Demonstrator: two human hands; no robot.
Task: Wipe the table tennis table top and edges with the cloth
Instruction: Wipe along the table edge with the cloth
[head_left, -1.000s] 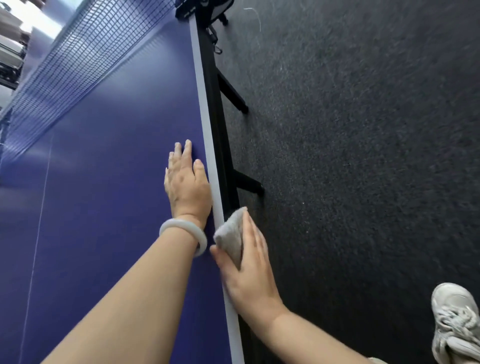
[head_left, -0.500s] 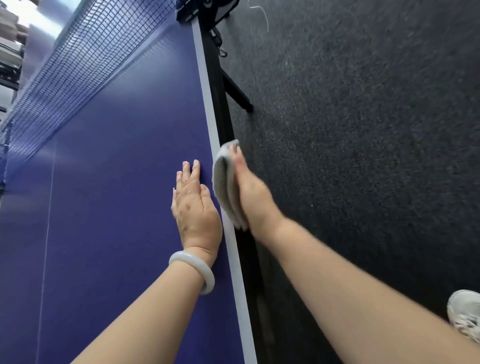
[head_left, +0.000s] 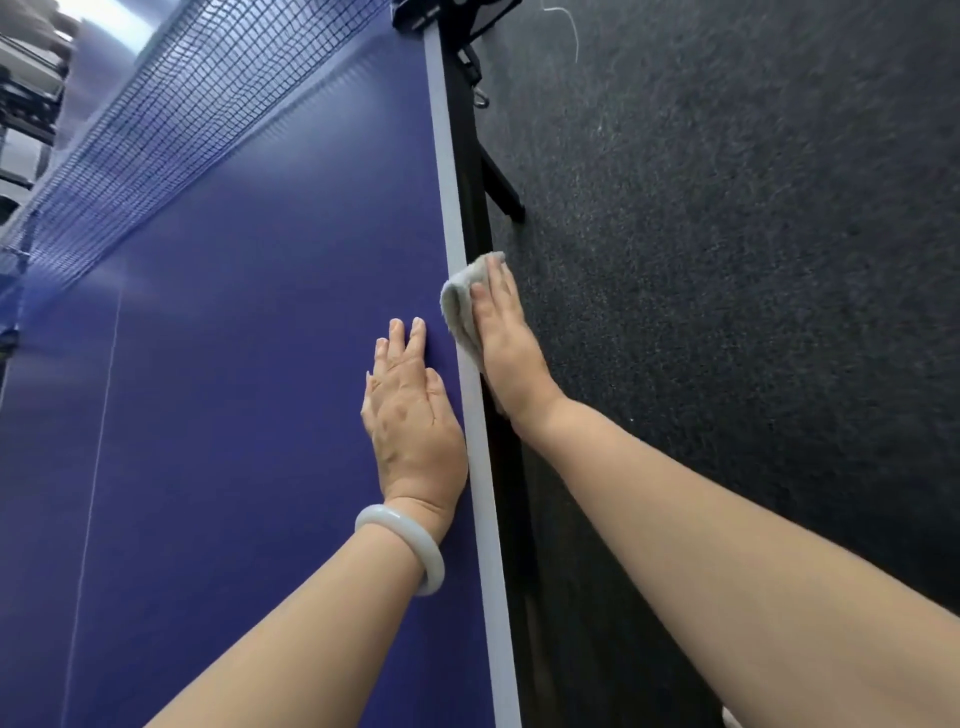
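Right hand (head_left: 506, 353) is off the outer side of the white edge stripe (head_left: 480, 493), flat against the table's side face. Its fingers are straight and close together and point toward the net (head_left: 171, 119). They press the cloth (head_left: 462, 301), not curled round it.

The cloth is grey and folded, sandwiched between the right palm and fingers and the side of the table (head_left: 234, 364). Its upper fold bulges up over the stripe, just ahead of the thumb side of the hand. One fingertip reaches nearly to the cloth's far corner. I cannot tell how much cloth lies under the palm.

Left hand (head_left: 410, 410) is on the inner side of the stripe, palm down on the blue top. Its fingers are straight and together, the thumb edge just beside the stripe, and it holds nothing. A pale bangle (head_left: 410, 540) sits on that wrist.

The two hands are near each other, with only the stripe between them. The right hand's fingertips are further along the stripe toward the net.

The black frame (head_left: 475, 197) runs under the stripe's outer side, and beyond it is dark carpet (head_left: 727, 260).
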